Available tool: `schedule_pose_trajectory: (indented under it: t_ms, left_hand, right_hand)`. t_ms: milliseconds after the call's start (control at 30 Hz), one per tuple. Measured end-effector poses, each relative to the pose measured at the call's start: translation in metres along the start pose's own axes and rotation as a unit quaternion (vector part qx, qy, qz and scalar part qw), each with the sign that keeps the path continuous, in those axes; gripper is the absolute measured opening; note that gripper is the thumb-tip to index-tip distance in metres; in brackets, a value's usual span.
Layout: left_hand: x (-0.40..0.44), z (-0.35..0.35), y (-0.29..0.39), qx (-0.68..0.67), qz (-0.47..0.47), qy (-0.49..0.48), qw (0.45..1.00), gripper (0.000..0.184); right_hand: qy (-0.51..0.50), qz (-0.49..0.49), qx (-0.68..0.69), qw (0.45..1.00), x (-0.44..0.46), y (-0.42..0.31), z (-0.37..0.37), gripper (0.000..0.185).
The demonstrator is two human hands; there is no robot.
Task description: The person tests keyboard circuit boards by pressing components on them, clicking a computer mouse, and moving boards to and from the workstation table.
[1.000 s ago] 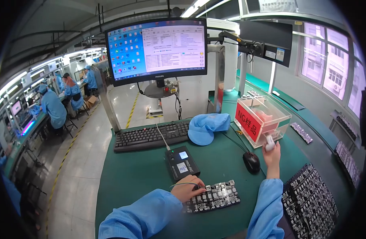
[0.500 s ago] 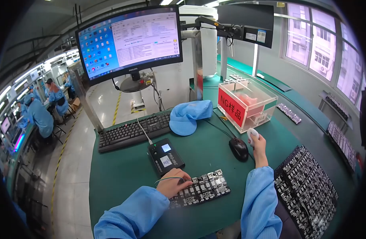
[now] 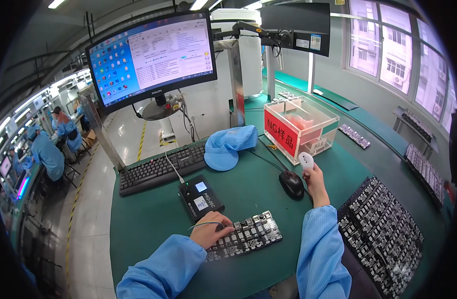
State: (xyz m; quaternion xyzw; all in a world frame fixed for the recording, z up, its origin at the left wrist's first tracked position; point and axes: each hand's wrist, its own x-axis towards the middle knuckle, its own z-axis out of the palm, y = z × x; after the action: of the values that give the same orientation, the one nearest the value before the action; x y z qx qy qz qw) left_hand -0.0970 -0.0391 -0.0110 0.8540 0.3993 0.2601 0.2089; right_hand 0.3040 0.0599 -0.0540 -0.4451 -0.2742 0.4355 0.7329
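My left hand (image 3: 211, 230) is closed over the left part of a keyboard circuit board (image 3: 253, 233) with rows of key switches. Its fingers pinch a small dark piece (image 3: 219, 226) with a thin greenish wire looping beside the hand; the fingers partly hide it. Just behind lies a black box marked PRO-06C (image 3: 201, 197), its little screen lit and a cable plugged in. Raised to the right, my right hand (image 3: 315, 184) grips a white rounded handheld object (image 3: 306, 160) with small dark marks on its face. A black mouse (image 3: 291, 185) lies to its left.
A black keyboard (image 3: 161, 169) and a blue cap (image 3: 231, 147) lie under the monitor (image 3: 154, 57). Behind my right hand stands a clear box with a red label (image 3: 280, 130). Several keyboard boards (image 3: 383, 229) lie stacked at right. Other people work far left.
The view has shifted slightly, so the bench appears a little further left. My right hand has turned the white object so that its marked face shows. My left hand stays on the board.
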Motion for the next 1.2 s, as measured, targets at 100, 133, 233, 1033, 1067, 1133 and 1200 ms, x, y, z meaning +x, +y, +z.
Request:
schedule_pose_trajectory:
  t_ms: [100, 133, 233, 1033, 1067, 1133, 1200]
  left_hand:
    - [-0.001, 0.000, 0.000, 0.000, 0.000, 0.001, 1.000, 0.024]
    - [-0.001, 0.000, 0.000, 0.002, 0.001, 0.004, 1.000, 0.024]
    - [-0.001, 0.000, 0.001, -0.005, -0.001, 0.002, 1.000, 0.024]
    - [-0.001, 0.000, 0.000, -0.002, 0.004, 0.008, 1.000, 0.026]
    - [-0.001, 0.000, 0.000, -0.005, 0.005, 0.006, 1.000, 0.026]
    - [-0.001, 0.000, 0.001, -0.007, 0.004, 0.005, 1.000, 0.026]
    - [-0.001, 0.000, 0.002, 0.002, -0.002, 0.003, 1.000, 0.026]
  right_hand:
    - [-0.044, -0.024, -0.067, 0.997, 0.007, 0.006, -0.013, 0.037]
    - [-0.016, -0.030, -0.031, 0.999, 0.005, 0.005, -0.012, 0.037]
    - [0.020, -0.044, 0.026, 0.999, 0.003, 0.004, -0.006, 0.037]
    - [0.055, -0.088, -0.068, 0.992, 0.020, 0.022, -0.017, 0.030]
    - [0.046, -0.067, -0.039, 0.996, 0.017, 0.018, -0.012, 0.029]
    - [0.017, -0.046, -0.008, 0.999, 0.006, 0.008, -0.005, 0.030]
    - [-0.013, -0.025, 0.022, 0.999, 0.001, 0.004, -0.002, 0.031]
